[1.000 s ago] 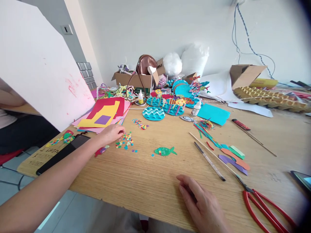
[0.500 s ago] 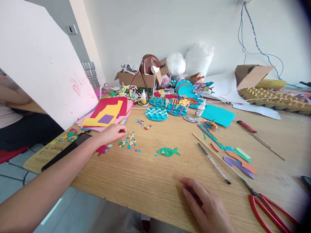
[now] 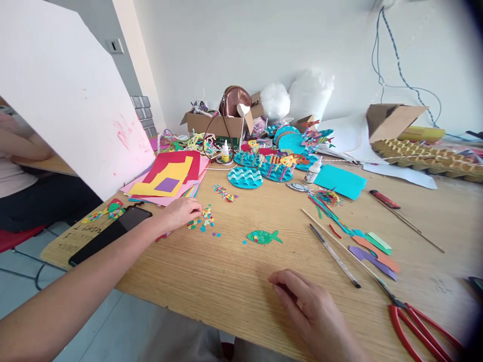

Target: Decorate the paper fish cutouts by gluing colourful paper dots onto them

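Note:
My left hand (image 3: 183, 213) reaches over a scatter of small coloured paper dots (image 3: 204, 221), its fingertips pinched together at their left edge. Whether a dot is between those fingers is hidden. A green paper fish (image 3: 264, 237) lies flat in front of me, with a red and a yellow dot near its head. One blue dot (image 3: 244, 242) lies just beside it. My right hand (image 3: 307, 306) rests on the table below the fish, fingers curled, thumb close to the forefinger, nothing visible in it. Under my left wrist, a red paper piece (image 3: 162, 237) is mostly covered.
Coloured paper sheets (image 3: 166, 176) and a black phone (image 3: 113, 234) lie left. Blue wavy paper discs (image 3: 245, 177) and a glue bottle (image 3: 312, 171) stand behind. At right are a pen (image 3: 335, 255), a wooden stick (image 3: 339, 241), paper strips and red-handled scissors (image 3: 407, 322). Another person sits left.
My left hand has shifted slightly right over the dots, covering more of the red piece. My right hand has moved a little left, its thumb and forefinger closer. The view has shifted slightly.

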Action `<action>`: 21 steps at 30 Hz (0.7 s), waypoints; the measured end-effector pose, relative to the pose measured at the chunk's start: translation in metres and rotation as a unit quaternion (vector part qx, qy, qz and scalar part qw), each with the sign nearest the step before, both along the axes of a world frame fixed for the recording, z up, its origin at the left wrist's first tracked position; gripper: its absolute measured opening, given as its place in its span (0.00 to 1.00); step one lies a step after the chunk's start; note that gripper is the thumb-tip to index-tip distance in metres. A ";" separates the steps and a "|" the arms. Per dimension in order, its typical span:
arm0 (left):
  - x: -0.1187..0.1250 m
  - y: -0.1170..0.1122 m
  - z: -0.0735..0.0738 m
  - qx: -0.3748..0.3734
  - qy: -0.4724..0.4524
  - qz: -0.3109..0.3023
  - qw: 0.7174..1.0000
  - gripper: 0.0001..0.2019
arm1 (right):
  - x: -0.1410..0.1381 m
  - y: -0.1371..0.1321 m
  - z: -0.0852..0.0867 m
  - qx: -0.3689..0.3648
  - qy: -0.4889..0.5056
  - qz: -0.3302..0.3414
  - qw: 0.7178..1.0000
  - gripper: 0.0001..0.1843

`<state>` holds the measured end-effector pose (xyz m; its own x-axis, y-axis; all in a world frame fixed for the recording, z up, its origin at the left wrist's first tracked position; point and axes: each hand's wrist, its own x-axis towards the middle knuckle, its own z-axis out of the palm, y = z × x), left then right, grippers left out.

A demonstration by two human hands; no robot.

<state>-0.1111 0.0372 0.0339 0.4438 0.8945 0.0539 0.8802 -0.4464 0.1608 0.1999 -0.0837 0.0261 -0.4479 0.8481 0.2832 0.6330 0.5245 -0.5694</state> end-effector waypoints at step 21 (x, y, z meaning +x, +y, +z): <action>0.044 -0.034 -0.002 0.013 0.091 -0.117 0.989 0.03 | 0.009 -0.010 -0.012 -0.047 -0.020 0.017 0.999 0.12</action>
<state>-0.0670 0.0035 0.0320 0.6433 0.7652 -0.0247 0.7654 -0.6435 -0.0042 0.2088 -0.0938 0.0141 -0.4864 0.8541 0.1840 0.6394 0.4915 -0.5913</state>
